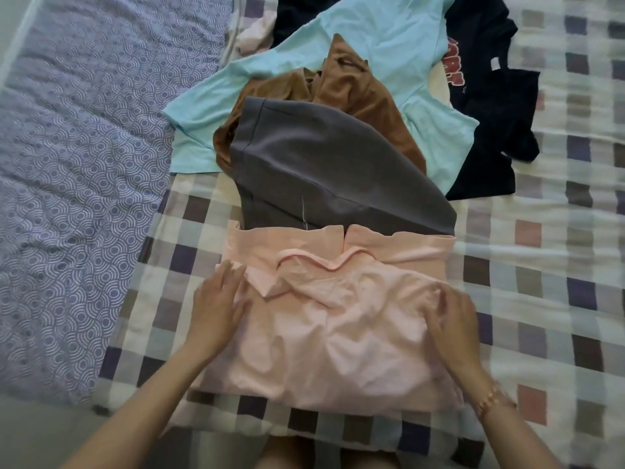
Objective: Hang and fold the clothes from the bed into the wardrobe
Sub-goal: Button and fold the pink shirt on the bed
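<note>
A pink shirt lies partly folded on the checked bedsheet in front of me, its collar facing away. My left hand rests flat on the shirt's left edge with fingers straight. My right hand lies on the shirt's right side, fingers slightly bent and pressing the fabric. Beyond the pink shirt sits a pile: a grey garment, a brown garment, a light blue T-shirt and a dark navy shirt with red lettering.
A purple patterned blanket covers the left part of the bed. A pale pink item peeks out at the back of the pile. The bed's near edge runs below the pink shirt. No wardrobe is in view.
</note>
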